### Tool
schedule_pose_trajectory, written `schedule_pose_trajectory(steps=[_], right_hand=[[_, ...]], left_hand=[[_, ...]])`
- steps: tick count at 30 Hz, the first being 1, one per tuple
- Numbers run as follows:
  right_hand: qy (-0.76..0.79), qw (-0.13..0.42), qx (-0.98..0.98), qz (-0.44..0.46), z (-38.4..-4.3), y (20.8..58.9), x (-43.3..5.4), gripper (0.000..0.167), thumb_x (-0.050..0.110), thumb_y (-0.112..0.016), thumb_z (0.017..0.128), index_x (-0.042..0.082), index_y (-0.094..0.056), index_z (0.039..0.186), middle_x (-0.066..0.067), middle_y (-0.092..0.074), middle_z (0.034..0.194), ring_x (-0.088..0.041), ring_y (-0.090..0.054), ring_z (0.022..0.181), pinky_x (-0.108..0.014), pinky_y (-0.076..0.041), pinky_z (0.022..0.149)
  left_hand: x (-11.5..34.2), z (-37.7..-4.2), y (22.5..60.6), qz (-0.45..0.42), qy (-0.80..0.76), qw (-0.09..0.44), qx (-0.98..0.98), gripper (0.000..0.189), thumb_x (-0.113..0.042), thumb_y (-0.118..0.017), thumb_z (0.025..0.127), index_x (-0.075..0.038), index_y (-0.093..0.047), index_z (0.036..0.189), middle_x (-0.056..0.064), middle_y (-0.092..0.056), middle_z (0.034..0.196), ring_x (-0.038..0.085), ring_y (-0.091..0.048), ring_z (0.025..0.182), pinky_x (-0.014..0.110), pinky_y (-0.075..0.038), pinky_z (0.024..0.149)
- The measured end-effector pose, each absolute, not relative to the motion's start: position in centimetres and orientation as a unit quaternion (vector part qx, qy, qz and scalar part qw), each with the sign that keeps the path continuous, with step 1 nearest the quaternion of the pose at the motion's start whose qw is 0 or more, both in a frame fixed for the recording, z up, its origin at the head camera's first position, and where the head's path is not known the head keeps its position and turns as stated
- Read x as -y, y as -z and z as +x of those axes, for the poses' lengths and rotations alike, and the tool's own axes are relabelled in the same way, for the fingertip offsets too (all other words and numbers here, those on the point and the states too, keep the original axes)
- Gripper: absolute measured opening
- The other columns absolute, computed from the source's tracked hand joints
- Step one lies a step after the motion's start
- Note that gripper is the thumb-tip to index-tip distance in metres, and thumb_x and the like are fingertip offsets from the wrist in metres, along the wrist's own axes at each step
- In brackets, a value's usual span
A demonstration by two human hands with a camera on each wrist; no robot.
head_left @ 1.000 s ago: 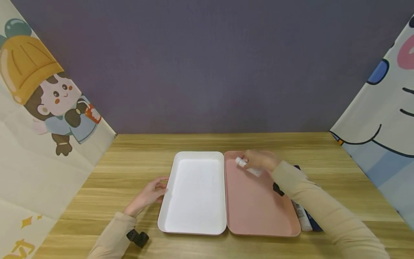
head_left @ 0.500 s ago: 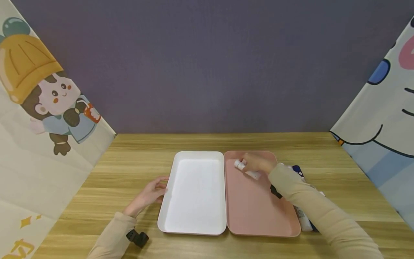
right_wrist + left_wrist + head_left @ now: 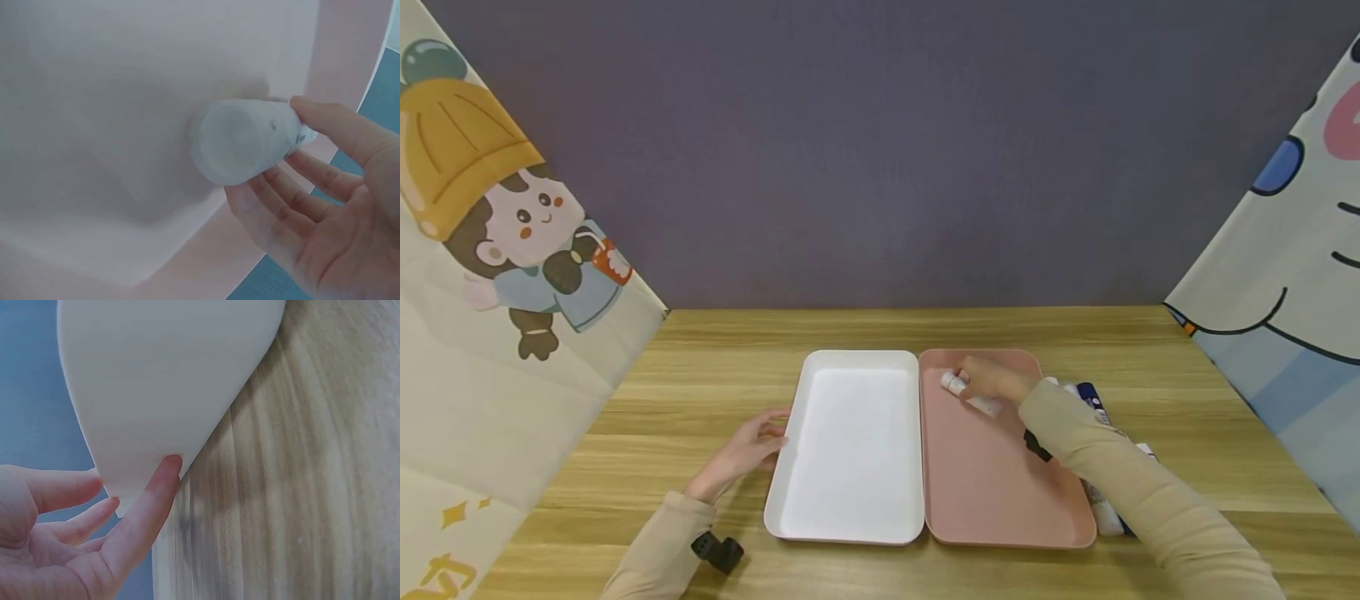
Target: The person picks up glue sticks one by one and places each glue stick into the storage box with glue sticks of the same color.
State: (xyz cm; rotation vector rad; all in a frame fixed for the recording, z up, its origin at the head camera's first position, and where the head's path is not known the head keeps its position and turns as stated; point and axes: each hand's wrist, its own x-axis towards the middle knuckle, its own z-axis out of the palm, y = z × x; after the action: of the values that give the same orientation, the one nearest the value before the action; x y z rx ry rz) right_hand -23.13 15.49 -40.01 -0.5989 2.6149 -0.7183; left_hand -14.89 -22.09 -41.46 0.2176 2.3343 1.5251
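Note:
My right hand (image 3: 990, 379) holds a small white bottle (image 3: 982, 406) at the far end of the pink tray (image 3: 1000, 500). In the right wrist view the bottle (image 3: 234, 144) lies on its side with its round base toward the camera, and thumb and fingers (image 3: 328, 119) curve about it. Faint dark print shows on its side; the cap points to the far left. My left hand (image 3: 747, 450) rests against the left wall of the white tray (image 3: 850, 458). In the left wrist view its fingertips (image 3: 172, 464) touch the tray's outer wall and edge.
Both trays stand side by side on a wooden table (image 3: 715, 358). Right of the pink tray lie a white tube-like item (image 3: 1107, 512) and a dark blue item (image 3: 1092, 398), partly hidden under my right sleeve (image 3: 1135, 467). A dark wall (image 3: 880, 167) rises behind.
My right hand and the white bottle have shifted slightly to the left and lower into the pink tray. The left hand stays against the white tray.

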Motion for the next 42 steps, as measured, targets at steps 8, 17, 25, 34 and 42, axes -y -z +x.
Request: schedule_pose_trajectory(steps=[8, 17, 25, 34, 42], right_hand=[[0.261, 0.179, -0.927, -0.201, -22.5, 40.2, -15.2, 0.033, 0.002, -0.061, 0.078, -0.006, -0.055, 0.110, 0.004, -0.029, 0.054, -0.009, -0.021, 0.047, -0.023, -0.027, 0.049], [0.268, 0.182, -0.926, -0.194, -21.7, 40.2, -14.8, 0.034, 0.007, -0.060, 0.082, -0.006, -0.054, 0.113, 0.003, -0.030, 0.052, -0.009, -0.019, 0.046, -0.024, -0.033, 0.056], [0.291, 0.149, -0.922, -0.206, -20.8, 40.1, -14.4, 0.035, 0.009, -0.049, 0.090, 0.011, -0.035, 0.058, 0.004, -0.021, 0.048, -0.008, -0.020, 0.042, -0.022, -0.026, 0.048], [0.273, 0.149, -0.933, -0.183, -19.8, 39.2, -14.1, 0.021, 0.013, -0.051, 0.089, -0.004, -0.058, 0.098, 0.002, -0.026, 0.044, -0.008, -0.017, 0.038, -0.021, -0.020, 0.040], [0.251, 0.127, -0.943, -0.175, -18.5, 38.1, -14.4, 0.042, 0.014, -0.049, 0.089, -0.001, -0.043, 0.128, -0.019, -0.058, 0.100, -0.010, -0.021, 0.041, -0.025, -0.030, 0.047]], left_hand=[[22.4, -14.7, 41.4, 0.073, -0.535, 0.174, -0.823, 0.044, 0.002, -0.043, 0.089, 0.008, -0.029, 0.130, 0.030, -0.044, 0.109, 0.023, -0.057, 0.084, 0.037, -0.052, 0.067], [22.8, -14.5, 41.4, 0.064, -0.529, 0.178, -0.828, 0.045, -0.001, -0.045, 0.090, 0.006, -0.030, 0.131, 0.030, -0.044, 0.111, 0.025, -0.057, 0.085, 0.038, -0.052, 0.065], [23.3, -14.2, 41.4, 0.070, -0.524, 0.178, -0.830, 0.044, -0.001, -0.045, 0.089, 0.006, -0.031, 0.130, 0.029, -0.046, 0.110, 0.024, -0.058, 0.084, 0.038, -0.052, 0.065], [23.8, -13.9, 41.5, 0.075, -0.526, 0.180, -0.828, 0.044, 0.000, -0.045, 0.089, 0.007, -0.031, 0.130, 0.030, -0.045, 0.110, 0.025, -0.058, 0.084, 0.037, -0.053, 0.065], [24.2, -13.7, 41.5, 0.077, -0.526, 0.184, -0.827, 0.043, 0.000, -0.044, 0.090, 0.006, -0.031, 0.131, 0.029, -0.046, 0.110, 0.025, -0.058, 0.085, 0.038, -0.052, 0.065]])
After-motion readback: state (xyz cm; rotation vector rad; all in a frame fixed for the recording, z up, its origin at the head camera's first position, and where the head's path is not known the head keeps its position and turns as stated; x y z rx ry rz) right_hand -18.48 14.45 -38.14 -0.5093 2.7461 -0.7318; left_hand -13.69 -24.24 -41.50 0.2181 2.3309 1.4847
